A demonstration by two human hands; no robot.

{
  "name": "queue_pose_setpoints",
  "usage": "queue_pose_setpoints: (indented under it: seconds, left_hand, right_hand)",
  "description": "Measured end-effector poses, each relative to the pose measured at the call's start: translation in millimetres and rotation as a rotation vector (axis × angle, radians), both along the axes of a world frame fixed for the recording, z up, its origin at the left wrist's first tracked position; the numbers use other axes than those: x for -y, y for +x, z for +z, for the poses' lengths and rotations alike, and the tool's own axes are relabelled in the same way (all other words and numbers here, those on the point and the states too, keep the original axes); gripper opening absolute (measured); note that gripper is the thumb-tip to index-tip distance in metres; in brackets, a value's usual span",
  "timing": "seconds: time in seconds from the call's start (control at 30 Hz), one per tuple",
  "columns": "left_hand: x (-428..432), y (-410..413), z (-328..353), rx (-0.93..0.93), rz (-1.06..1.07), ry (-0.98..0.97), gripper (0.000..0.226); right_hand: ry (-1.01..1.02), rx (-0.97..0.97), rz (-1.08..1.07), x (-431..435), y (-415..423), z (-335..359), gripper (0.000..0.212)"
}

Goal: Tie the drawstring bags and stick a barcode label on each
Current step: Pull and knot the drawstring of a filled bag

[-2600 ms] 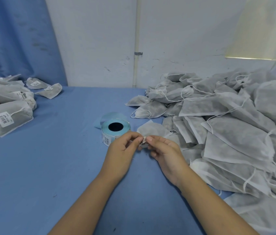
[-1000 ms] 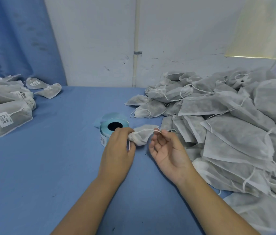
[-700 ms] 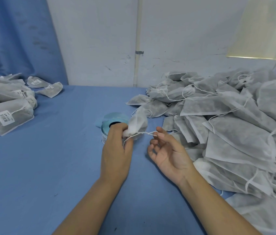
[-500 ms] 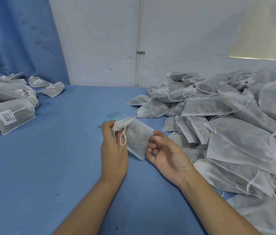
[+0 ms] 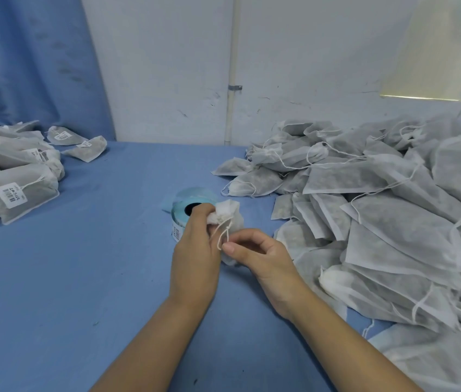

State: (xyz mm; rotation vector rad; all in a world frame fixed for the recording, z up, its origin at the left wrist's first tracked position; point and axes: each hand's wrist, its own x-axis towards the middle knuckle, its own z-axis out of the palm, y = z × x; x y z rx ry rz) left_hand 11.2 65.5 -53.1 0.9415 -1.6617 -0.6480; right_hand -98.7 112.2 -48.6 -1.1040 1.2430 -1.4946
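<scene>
Blue table [image 5: 96, 264]. Heap of untied bags [image 5: 393, 222] at 3 o'clock. Labelled bags [image 5: 11, 176] at 9 o'clock. Centre: left hand [image 5: 195, 250] clenched round the gathered neck of the small bag [image 5: 226, 213]. Right hand [image 5: 260, 256] pinches its drawstring [image 5: 221, 233], thumb against forefinger. Label roll [image 5: 179, 210] just beyond at 12 o'clock, partly hidden.

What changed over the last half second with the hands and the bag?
The right hand, open beside the bag half a second ago, has closed in and pinches the drawstring below the neck. The bag has swung from lying across toward that hand to bunched upright in the left hand. Unchanged: the left hand's grip on the neck, the label roll, the labelled pile and unlabelled pile.
</scene>
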Motion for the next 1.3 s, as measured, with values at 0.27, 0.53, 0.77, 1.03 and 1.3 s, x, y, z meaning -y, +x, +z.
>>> queue_pose_setpoints:
  seconds: [0.27, 0.53, 0.77, 1.03, 1.3]
  left_hand:
    - [-2.1, -5.3, 2.5, -0.083, 0.042, -0.018, 0.028]
    - [16.1, -1.3, 0.8, -0.460, 0.018, 0.199, 0.032]
    - [21.4, 1.0, 2.5, -0.610, 0.016, 0.311, 0.026]
    - [17.1, 2.7, 4.6, -0.565, -0.124, 0.269, 0.026]
    - [9.1, -3.2, -3.9, -0.462, -0.371, 0.209, 0.062]
  right_hand:
    - [0.029, 0.225, 0.027, 2.2, -5.1, -0.5, 0.010]
    - [0.053, 0.375, -0.071, 7.0, -7.3, -2.4, 0.015]
    - [0.070, 0.309, -0.187, 9.6, -6.3, -5.4, 0.005]
    - [0.067, 0.450, -0.128, 10.2, -10.0, -3.6, 0.007]
    - [0.081, 0.602, -0.148, 12.3, -14.1, -4.0, 0.023]
